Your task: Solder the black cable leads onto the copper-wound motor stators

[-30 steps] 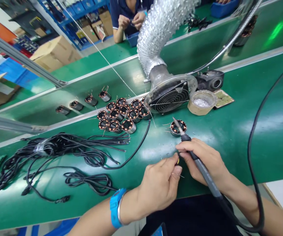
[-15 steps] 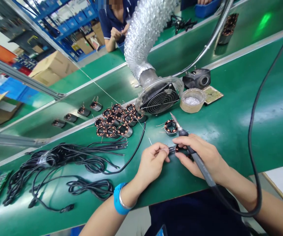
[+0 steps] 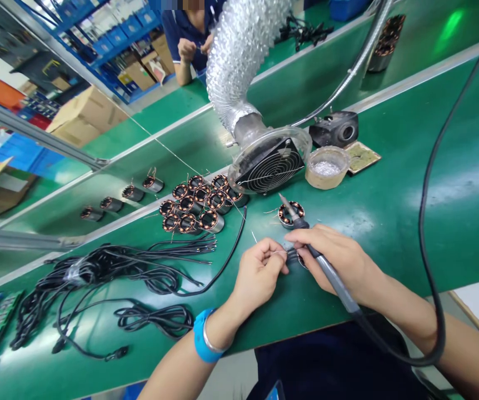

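Observation:
My left hand [image 3: 262,269] is closed in a pinch on a thin silvery solder wire [image 3: 254,237], whose end sticks up past the fingers. Dark leads [image 3: 292,256] run from those fingertips toward a stator [image 3: 302,259], mostly hidden under my right hand. My right hand [image 3: 339,258] is wrapped round a soldering iron [image 3: 327,269], its tip pointing up and to the left. Its fingertips also reach the half-hidden stator; whether they grip it I cannot tell. Behind the iron's tip, another stator [image 3: 286,215] with copper windings stands on the green bench.
A cluster of stators [image 3: 189,205] stands left of the fume extractor [image 3: 270,166]. Black cables [image 3: 85,272] lie at left. A round tub [image 3: 327,175] and a dark holder [image 3: 334,131] stand behind. The iron's cord [image 3: 425,222] loops at right. A person [image 3: 189,44] sits across the bench.
The soldering iron has shifted slightly left, so its tip now passes in front of the standing stator. My right fingers cover more of the lower stator. My left hand stays nearly still.

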{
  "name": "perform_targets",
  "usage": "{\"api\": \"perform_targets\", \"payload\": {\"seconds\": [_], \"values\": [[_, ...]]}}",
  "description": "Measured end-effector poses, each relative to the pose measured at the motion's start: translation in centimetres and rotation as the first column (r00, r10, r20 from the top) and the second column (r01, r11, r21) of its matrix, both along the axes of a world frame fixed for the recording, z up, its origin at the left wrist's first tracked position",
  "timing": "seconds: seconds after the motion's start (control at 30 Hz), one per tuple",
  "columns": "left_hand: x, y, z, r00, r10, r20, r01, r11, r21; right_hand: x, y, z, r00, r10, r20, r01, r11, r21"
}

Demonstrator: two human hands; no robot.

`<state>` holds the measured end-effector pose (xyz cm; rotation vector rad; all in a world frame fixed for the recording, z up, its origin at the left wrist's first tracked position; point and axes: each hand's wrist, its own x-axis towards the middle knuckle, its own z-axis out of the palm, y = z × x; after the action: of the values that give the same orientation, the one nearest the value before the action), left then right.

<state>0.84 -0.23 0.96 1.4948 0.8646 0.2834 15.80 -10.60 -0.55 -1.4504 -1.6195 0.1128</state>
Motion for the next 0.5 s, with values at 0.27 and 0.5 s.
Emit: {"api": "perform_targets", "payload": {"seconds": [0.27, 0.5], "values": [[0.49, 0.33, 0.23, 0.998, -0.064, -0.002, 0.063, 0.992, -0.112, -0.11, 0.09, 0.05, 0.999, -0.039, -0.002, 0.039, 0.998, 0.057], [0.35, 0.03, 0.18, 1.0, 0.012, 0.027, -0.009, 0.995, -0.099, -0.3, -0.01, 0.03, 0.998, -0.061, -0.001, 0.061, 0.997, 0.048]]}}
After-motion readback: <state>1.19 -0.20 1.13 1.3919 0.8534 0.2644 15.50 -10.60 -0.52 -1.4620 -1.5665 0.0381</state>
